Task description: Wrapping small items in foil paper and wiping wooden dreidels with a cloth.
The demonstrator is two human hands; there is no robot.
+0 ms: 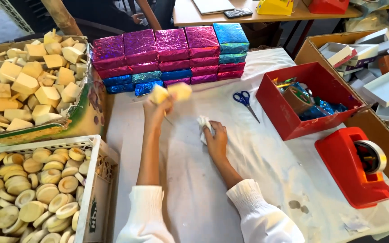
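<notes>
Left hand (157, 108) fingers pinching pale wooden piece (171, 92), blurred: likely light, stiff; grip by sides. Right hand (216, 140) fingers clutching soft white cloth (203, 123) on desk (212, 189).

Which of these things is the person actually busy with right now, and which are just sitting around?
In hand:
- left hand raising pale wooden pieces, blurred
- right hand on a crumpled white wrapper

Lying about:
- blue scissors
- red tape dispenser
- stacked foil-wrapped boxes
- red box
- white crate of wooden discs
- carton of wooden blocks
</notes>
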